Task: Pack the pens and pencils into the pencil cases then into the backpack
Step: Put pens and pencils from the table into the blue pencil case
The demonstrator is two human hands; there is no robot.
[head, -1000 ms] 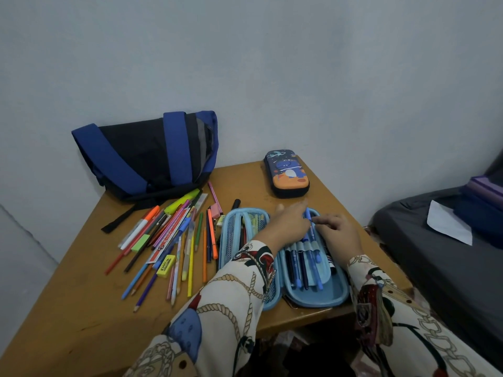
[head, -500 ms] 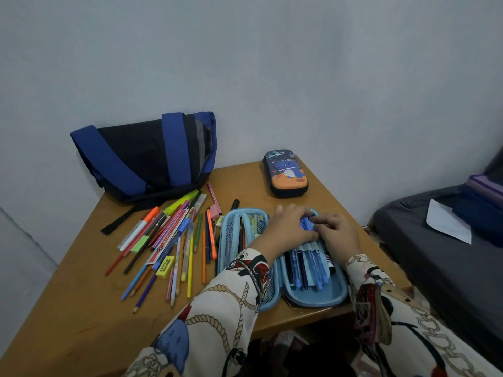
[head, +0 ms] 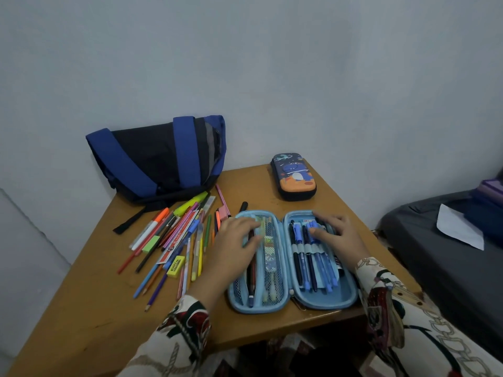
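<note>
We are partway: the open light-blue pencil case (head: pixel 292 261), near on the table (head: pixel 81 308), holds blue pens in its right half, yet a loose pile of pens and pencils (head: pixel 174 240) lies left of it. Our left hand (head: pixel 234 240) and right hand (head: pixel 336 235) rest flat — gripping nothing. The backpack (head: pixel 158 156) waits at far left — the second case (head: pixel 294 176) closed.

Wooden table (head: pixel 89 317) against pale wall (head: pixel 272 63). Yellow eraser (head: pixel 175 262) on tabletop. At right: dark bed (head: pixel 446 268) with white paper sheet (head: pixel 460 231) (lying flat).
</note>
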